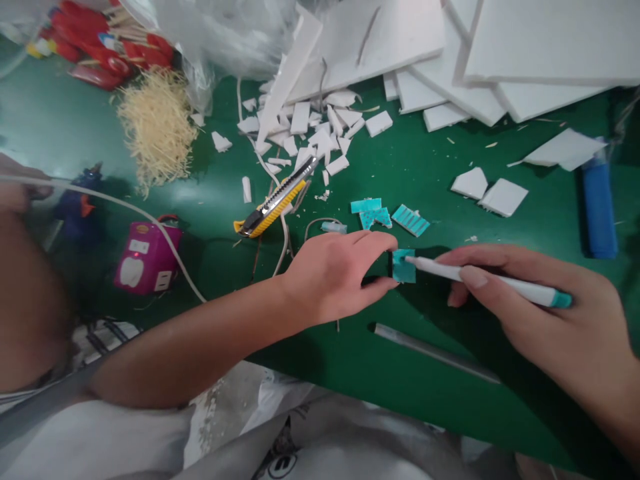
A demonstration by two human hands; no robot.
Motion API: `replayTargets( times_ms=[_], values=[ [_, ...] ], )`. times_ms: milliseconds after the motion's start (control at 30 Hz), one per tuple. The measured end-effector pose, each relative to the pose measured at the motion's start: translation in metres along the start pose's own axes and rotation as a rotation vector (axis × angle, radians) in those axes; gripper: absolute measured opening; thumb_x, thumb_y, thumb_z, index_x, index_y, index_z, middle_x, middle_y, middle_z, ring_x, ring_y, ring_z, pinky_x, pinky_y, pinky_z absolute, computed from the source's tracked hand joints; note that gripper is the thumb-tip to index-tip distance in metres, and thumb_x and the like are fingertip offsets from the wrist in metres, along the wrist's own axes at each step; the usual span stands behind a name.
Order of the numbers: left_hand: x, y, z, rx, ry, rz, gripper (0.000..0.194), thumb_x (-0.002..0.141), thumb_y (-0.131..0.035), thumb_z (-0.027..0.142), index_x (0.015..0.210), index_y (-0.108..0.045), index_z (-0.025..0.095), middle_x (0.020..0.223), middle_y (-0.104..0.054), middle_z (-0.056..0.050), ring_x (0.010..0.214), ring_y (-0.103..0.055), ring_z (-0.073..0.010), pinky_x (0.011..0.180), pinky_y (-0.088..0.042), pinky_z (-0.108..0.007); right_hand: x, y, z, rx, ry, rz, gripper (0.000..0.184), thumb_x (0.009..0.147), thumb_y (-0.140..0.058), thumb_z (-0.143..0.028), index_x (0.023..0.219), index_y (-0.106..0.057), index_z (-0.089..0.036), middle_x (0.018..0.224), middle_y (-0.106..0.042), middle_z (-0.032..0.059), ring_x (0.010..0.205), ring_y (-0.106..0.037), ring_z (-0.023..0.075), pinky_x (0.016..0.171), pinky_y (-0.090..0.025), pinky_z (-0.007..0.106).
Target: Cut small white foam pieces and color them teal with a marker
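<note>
Between its thumb and forefinger my left hand pinches a small square foam piece, its top coloured teal. A white marker with a teal end lies in the grip of my right hand, and its tip touches the square's upper part. Just beyond the square are other teal-coloured foam pieces: a striped one, a dotted one and a plain strip. A pale teal marker cap sits close behind my left hand.
A yellow utility knife lies before a heap of white foam scraps. White foam sheets fill the back right. A metal rod lies near the front edge. At left stand a magenta power adapter and wood sticks.
</note>
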State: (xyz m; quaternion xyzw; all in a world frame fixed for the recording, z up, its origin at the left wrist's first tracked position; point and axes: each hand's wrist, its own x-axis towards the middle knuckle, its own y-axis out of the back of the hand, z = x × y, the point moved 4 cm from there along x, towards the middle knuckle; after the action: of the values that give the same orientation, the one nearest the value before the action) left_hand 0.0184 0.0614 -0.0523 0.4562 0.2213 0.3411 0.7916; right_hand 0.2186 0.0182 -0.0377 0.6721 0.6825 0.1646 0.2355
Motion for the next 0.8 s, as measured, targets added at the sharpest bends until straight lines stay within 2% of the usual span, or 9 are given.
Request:
replayTargets(
  times_ms=[100,300,467,567,667,733,800],
  values=[
    [-0.0002,0.0005,0.0000,0.001,-0.009,0.013,0.027,0.087,-0.069,0.037,0.109,-0.064,0.022,0.068,-0.058,0.007,0.059,-0.055,-0.0109,0.059,-0.038,-0.023,-0.0015,0.0006,-0.0006,0.012,0.001,-0.017,0.018,0.086,-0.066,-0.041,0.075,-0.075,-0.031,0.062,-0.070,-0.0039,0.053,-0.063,0.0122,0.051,-0.052,0.023],
    [-0.0001,0.0002,-0.0002,0.002,-0.014,0.017,0.026,0.086,-0.069,0.036,0.107,-0.064,0.022,0.068,-0.057,0.007,0.059,-0.054,-0.0106,0.056,-0.035,-0.022,-0.0026,-0.0019,0.0003,0.039,-0.071,0.006,0.016,0.086,-0.066,-0.044,0.084,-0.076,-0.032,0.062,-0.069,-0.0035,0.055,-0.065,0.0136,0.055,-0.054,0.025],
    [-0.0001,0.0006,0.0001,0.009,-0.011,0.013,0.026,0.087,-0.067,0.037,0.109,-0.063,0.023,0.068,-0.058,0.007,0.059,-0.055,-0.0107,0.059,-0.037,-0.022,-0.0024,-0.0011,-0.0002,0.093,-0.098,-0.035,0.027,0.084,-0.065,-0.049,0.070,-0.076,-0.028,0.061,-0.069,-0.0007,0.053,-0.062,0.0136,0.051,-0.053,0.025],
    [0.0002,0.0008,0.0003,0.008,-0.008,0.007,0.026,0.088,-0.066,0.037,0.109,-0.064,0.023,0.069,-0.060,0.006,0.059,-0.056,-0.0109,0.059,-0.038,-0.022,-0.0025,0.0017,-0.0010,0.069,-0.104,-0.010,0.026,0.084,-0.065,-0.047,0.074,-0.077,-0.027,0.060,-0.069,-0.0012,0.051,-0.060,0.0122,0.046,-0.049,0.022],
    [0.0002,0.0008,0.0004,-0.001,-0.014,0.007,0.026,0.088,-0.065,0.037,0.110,-0.064,0.022,0.070,-0.061,0.005,0.060,-0.057,-0.0113,0.060,-0.039,-0.023,-0.0024,0.0018,-0.0014,0.067,-0.106,0.012,0.020,0.084,-0.067,-0.043,0.079,-0.078,-0.027,0.059,-0.069,-0.0024,0.052,-0.061,0.0115,0.049,-0.050,0.022],
    [-0.0005,0.0005,0.0010,-0.022,-0.028,0.003,0.027,0.088,-0.063,0.032,0.113,-0.064,0.022,0.070,-0.062,0.005,0.062,-0.058,-0.0119,0.062,-0.041,-0.023,-0.0025,0.0014,-0.0015,0.076,-0.105,0.032,0.018,0.084,-0.067,-0.041,0.080,-0.078,-0.027,0.059,-0.069,-0.0025,0.053,-0.061,0.0118,0.050,-0.051,0.022],
    [-0.0018,0.0005,0.0019,-0.048,-0.044,0.001,0.036,0.085,-0.058,0.022,0.122,-0.062,0.022,0.070,-0.062,0.005,0.064,-0.060,-0.0124,0.064,-0.043,-0.024,-0.0029,0.0019,-0.0022,0.086,-0.094,0.065,0.018,0.085,-0.066,-0.040,0.078,-0.077,-0.028,0.059,-0.068,-0.0026,0.053,-0.061,0.0122,0.049,-0.049,0.023]
  ],
)
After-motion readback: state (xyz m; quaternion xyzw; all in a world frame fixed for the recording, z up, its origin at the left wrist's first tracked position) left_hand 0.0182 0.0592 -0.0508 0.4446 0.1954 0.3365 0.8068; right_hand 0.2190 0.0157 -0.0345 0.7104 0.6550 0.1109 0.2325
